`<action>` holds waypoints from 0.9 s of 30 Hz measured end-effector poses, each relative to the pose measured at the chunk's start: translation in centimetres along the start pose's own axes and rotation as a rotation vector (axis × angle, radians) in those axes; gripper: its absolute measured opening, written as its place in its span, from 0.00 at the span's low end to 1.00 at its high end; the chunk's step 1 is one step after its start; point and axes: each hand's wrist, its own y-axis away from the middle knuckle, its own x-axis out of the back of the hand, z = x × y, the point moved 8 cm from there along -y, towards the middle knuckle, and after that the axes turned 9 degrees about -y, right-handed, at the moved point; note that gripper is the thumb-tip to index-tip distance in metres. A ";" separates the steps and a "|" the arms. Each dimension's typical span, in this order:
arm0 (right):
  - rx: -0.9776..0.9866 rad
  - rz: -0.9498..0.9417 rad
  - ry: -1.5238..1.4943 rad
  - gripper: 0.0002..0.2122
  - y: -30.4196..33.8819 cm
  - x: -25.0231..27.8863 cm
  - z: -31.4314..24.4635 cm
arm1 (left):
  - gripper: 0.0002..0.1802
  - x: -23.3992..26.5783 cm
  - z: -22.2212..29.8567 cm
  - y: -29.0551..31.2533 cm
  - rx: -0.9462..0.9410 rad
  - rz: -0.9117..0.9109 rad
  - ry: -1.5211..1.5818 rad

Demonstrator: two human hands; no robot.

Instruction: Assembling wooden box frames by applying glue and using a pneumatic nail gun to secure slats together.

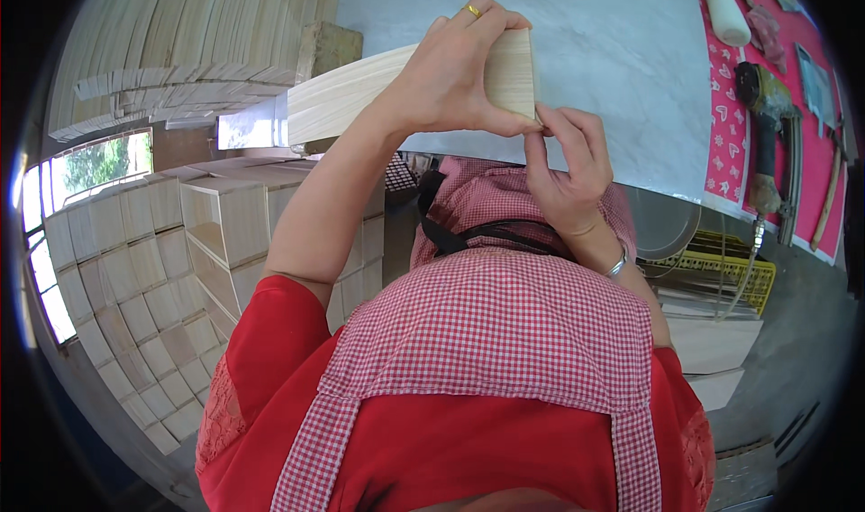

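The left hand (455, 75) spans the right end of a pale wooden piece (356, 93), thumb on the near corner and fingers over the far one. The right hand (569, 169) pinches thumb and index finger together at that same near corner; whether something small sits between them, I cannot tell. The piece lies along the near left part of the table (631, 79), its other end reaching left toward a block (329, 50) and stacked boards (180, 43).

If the left thumb slips, the piece could swivel, since the hold seems to be all at one end. Fingertips crowd the corner, so a rough edge could leave a splinter. A nail-gun-like tool (766, 124) lies well apart, to the right.
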 end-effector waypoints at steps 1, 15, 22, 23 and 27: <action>0.003 0.009 0.001 0.17 0.1 0.0 0.0 | 0.46 0.0 0.0 0.0 0.010 -0.012 0.003; 0.033 0.001 0.039 0.18 -0.1 -0.2 -0.4 | 0.45 -0.2 -0.1 0.1 0.012 0.015 0.010; -0.031 -0.033 -0.039 0.19 0.2 -0.1 0.3 | 0.45 -0.1 0.0 0.1 0.011 0.015 -0.007; -0.031 -0.033 -0.040 0.19 0.2 -0.1 0.0 | 0.45 -0.1 0.0 0.1 0.010 0.015 -0.008; -0.136 -0.066 -0.094 0.21 0.4 -0.2 -0.6 | 0.45 -0.1 0.0 0.1 0.018 0.011 -0.010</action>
